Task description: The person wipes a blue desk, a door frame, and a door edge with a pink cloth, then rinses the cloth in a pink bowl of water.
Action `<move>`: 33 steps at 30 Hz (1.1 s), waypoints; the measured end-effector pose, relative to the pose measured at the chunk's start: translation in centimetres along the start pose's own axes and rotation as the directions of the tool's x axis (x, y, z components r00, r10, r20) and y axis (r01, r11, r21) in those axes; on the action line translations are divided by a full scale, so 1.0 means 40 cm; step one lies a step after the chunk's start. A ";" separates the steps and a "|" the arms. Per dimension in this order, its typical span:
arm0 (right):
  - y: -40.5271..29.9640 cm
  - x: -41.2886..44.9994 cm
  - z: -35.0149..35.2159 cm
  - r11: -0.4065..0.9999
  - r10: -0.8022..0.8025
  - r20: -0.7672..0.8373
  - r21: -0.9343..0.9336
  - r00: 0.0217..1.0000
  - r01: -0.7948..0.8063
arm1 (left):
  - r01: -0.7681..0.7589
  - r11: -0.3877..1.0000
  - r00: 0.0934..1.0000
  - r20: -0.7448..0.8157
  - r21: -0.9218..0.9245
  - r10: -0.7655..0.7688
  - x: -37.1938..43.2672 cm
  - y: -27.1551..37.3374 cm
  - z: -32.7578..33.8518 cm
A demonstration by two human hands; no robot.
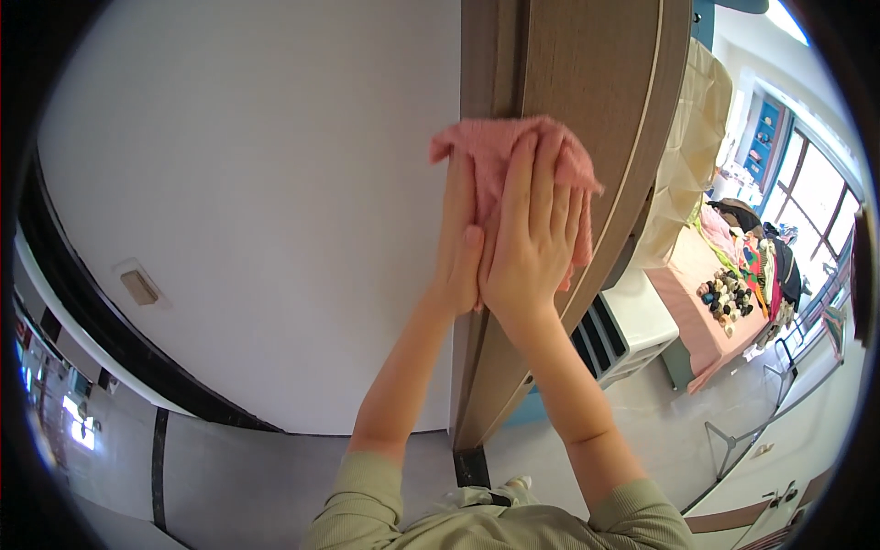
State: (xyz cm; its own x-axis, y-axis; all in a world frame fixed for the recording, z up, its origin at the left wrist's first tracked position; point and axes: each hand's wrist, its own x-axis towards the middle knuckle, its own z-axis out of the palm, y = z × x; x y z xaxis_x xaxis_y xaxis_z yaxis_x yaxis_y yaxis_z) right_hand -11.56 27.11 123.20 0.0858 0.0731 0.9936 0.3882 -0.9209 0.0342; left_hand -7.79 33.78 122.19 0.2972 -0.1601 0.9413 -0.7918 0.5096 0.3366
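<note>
A pink cloth (491, 137) is spread against the brown wooden door frame (584, 75), its top edge folding over my fingertips. My right hand (533, 240) lies flat on it, fingers pointing up, pressing it to the wood. Beside it, my left hand (457, 258) holds the cloth's left part near where the frame meets the white wall (275, 172). The left fingertips are partly covered by the cloth. Both arms reach upward from pale green sleeves.
A light switch (139, 287) sits on the wall to the left. Through the doorway stand a white drawer unit (643, 320) and a bed (677, 275) bearing piled clothes (756, 254) and several rolled socks or similar small bundles (725, 299). A cream sheet-like cover (687, 151) hangs beside the frame.
</note>
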 end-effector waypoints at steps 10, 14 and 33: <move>0.017 0.047 0.019 0.999 0.005 -0.076 0.043 0.997 -0.001 | 0.049 0.998 0.998 -0.041 0.035 -0.048 0.043 0.036 0.025; 0.020 0.187 -0.001 0.998 -0.046 -0.161 0.040 0.986 0.053 | -0.085 0.981 0.996 0.006 0.177 0.085 0.159 0.056 0.006; 0.017 -0.160 0.004 0.999 0.048 0.025 0.004 0.999 -0.049 | -0.173 0.877 0.984 0.045 0.448 0.172 -0.187 -0.053 -0.016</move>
State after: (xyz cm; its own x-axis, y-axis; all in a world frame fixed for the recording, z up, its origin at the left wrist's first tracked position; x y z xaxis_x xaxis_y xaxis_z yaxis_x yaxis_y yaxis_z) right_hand -11.70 26.09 116.85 0.1278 0.0380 0.9911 0.3872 -0.9219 -0.0145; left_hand -8.00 34.46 114.41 0.1326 -0.1079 0.9853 -0.9850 0.0963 0.1431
